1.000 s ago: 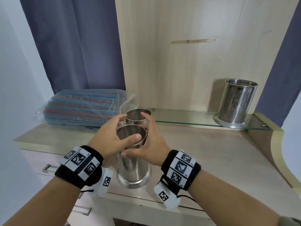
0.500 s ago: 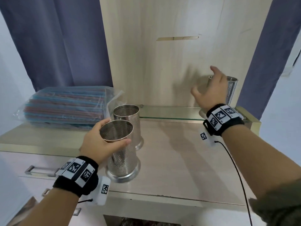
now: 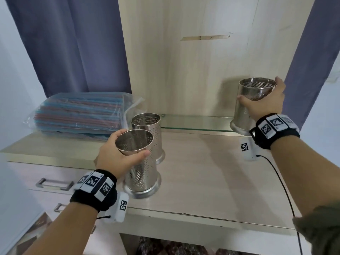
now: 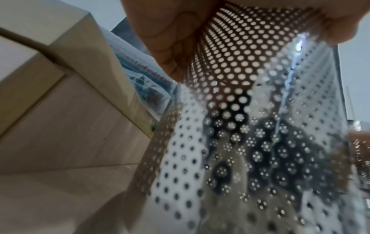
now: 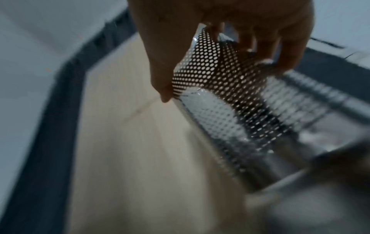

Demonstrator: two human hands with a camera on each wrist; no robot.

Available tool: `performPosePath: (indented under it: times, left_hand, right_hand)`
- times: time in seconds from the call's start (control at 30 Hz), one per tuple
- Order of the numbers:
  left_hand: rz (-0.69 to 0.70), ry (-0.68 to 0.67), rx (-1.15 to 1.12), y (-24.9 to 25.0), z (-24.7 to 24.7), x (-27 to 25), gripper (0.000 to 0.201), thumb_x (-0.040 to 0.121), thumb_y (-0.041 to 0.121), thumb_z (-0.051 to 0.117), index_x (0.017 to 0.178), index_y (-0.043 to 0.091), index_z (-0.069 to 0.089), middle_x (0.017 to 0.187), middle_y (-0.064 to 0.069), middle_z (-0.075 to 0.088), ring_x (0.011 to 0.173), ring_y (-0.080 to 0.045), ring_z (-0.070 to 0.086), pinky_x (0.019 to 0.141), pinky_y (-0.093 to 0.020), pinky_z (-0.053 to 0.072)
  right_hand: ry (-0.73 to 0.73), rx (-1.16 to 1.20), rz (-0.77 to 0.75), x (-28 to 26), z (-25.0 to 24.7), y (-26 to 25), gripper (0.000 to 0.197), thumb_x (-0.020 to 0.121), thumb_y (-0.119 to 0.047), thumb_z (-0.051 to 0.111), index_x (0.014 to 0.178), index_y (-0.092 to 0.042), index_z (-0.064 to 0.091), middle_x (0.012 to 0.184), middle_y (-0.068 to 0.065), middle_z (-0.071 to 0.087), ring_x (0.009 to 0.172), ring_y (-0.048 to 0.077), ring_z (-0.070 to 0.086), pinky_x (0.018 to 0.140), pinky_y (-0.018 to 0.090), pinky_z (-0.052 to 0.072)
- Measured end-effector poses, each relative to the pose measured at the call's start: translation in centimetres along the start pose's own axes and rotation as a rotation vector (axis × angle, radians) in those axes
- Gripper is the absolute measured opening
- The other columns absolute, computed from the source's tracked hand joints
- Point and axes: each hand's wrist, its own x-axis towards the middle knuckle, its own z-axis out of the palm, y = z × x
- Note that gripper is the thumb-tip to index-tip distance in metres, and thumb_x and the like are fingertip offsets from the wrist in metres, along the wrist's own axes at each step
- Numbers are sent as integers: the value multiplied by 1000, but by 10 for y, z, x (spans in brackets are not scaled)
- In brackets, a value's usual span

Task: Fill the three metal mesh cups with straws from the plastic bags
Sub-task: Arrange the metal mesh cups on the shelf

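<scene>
On the wooden bench (image 3: 211,172), all three mesh cups stand empty. Left hand (image 3: 117,159) grasps the near cup (image 3: 141,173); a second cup (image 3: 149,133) sits just behind. Right hand (image 3: 261,103) grasps the third cup (image 3: 248,107), tilted on the glass shelf (image 3: 193,123). Bagged straws (image 3: 79,116) lie unopened at left; filling has not begun.

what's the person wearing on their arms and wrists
Each wrist has a black band carrying white squares printed with black coded markers. A small white box with its own marker hangs below each. A thin black cable trails from the right one. An olive sleeve covers the right upper forearm.
</scene>
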Motion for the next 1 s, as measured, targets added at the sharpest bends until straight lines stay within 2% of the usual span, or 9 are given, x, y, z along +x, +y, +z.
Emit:
performPosePath:
  times: [0.1,0.2,0.3,0.43,0.57,0.7,0.8,0.93,1.0]
  left_hand:
    - [8,8,-8,-4,1,1,97,36,69,83,120,31,53,101,20,63,94,3,61,83,-19,47]
    - [38,11,9,-6,1,1,98,38,70,75,123,25,55,106,9,65,96,-9,63,87,-28,49]
    - [62,11,22,-7,3,-1,99,40,71,74,124,23,55,108,7,64,98,-14,63,87,-30,50]
    - [44,-1,30,-7,2,-2,101,39,73,72,125,24,53,108,7,63,99,-14,62,87,-29,48]
    - [29,-66,65,-5,-3,-2,106,40,73,70,131,23,49,112,9,59,100,-11,58,87,-28,45]
    - [0,-12,-106,-15,-27,24,75,79,49,59,143,16,36,116,6,49,95,-10,51,95,-56,45]
    - [-97,181,-174,4,-51,51,39,97,50,43,122,21,45,105,5,52,88,-7,52,90,-43,44]
    - [-39,20,159,33,-64,88,44,94,60,38,91,19,52,77,0,49,75,-18,49,73,-34,37]
    - [17,-94,355,27,-66,113,57,83,71,46,103,20,62,105,-11,63,101,-27,59,95,-40,43]
  right_hand:
    - [-65,94,-146,-26,-12,-4,115,64,-43,90,153,-17,21,142,6,46,128,18,48,105,26,38]
    - [-282,168,-105,-51,-25,6,114,59,-46,92,149,-22,26,124,-7,56,115,14,59,101,32,46]
    - [-354,132,-39,-66,-31,30,118,46,-55,90,143,-24,30,124,-3,57,112,17,62,98,38,51]
    - [-299,43,-11,-70,-34,57,105,63,-20,94,144,-10,28,126,1,51,114,18,55,93,28,44]
    - [-257,81,87,-61,-38,80,110,64,-15,93,149,-8,23,135,7,50,121,22,54,98,31,45]
    - [-250,117,90,-62,-37,98,117,58,-24,96,150,-14,24,140,5,49,126,21,52,108,42,45]
    - [-262,117,59,-62,-35,100,119,57,-30,96,151,-15,24,143,5,48,129,21,50,110,43,42]
    - [-263,176,80,-66,-33,95,108,71,-12,89,154,-9,20,139,0,39,124,13,41,103,29,38]
    - [-269,199,78,-68,-32,94,107,72,-10,87,154,-9,19,141,3,40,124,15,42,100,28,37]
